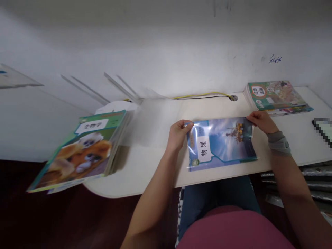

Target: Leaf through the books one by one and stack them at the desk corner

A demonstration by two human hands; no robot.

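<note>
Both hands on one blue book, right of centre in the frame, over the front part of the white table. Left hand: closed, pinching the book's upper left corner, thumb on the cover. Right hand: closed likewise, gripping the upper right corner; grey wristband just behind it. The book is turned sideways to me, title running up the left part of the cover, a rig at sea in the upper right. Cover glossy, catching light. I can't tell whether its underside touches the table.

Left of the frame: a stack of books, a green cover with monkeys on top, its lower left corner jutting past the table's rounded end. Well apart from both hands. Upper right: a smaller pile, also with a green cover on top, near the right hand and beyond it.

Along the wall I note a yellow cable and a black cable running to a round hole. Blue scribble on the wall, upper right. At the right edge, a dark-rimmed item, too pixelated for me to name.
</note>
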